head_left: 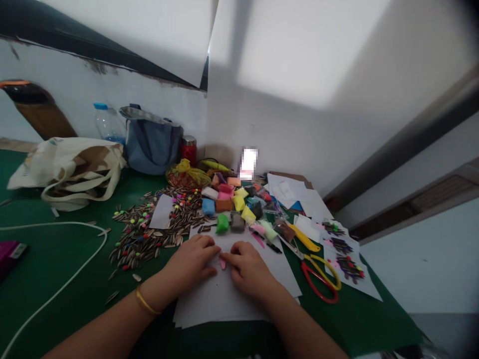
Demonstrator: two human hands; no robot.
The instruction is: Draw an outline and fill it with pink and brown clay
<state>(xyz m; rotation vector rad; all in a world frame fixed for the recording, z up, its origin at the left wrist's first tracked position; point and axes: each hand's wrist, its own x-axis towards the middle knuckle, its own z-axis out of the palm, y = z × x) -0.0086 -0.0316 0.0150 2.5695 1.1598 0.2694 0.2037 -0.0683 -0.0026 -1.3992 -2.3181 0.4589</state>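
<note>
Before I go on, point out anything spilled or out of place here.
Striped seeds and colored beads lie scattered loose on the green tabletop, mostly left of the left hand, with some strays apart from the pile. They look spilled, though perhaps spread deliberately.

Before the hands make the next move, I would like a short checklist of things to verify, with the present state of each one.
1. Pink piece within reach of the fingers: ok, it lies between the two hands, at the right hand's fingertips.
2. Pink piece firmly pressed: cannot tell, the fingers partly hide it.
3. Left hand near the piece: ok, it is over the white paper.
4. Paper edges lined up: not ok, the sheets are staggered along the lower edge.
5. Scissors apart from the hands: ok, they lie to the right of the right hand.
</note>
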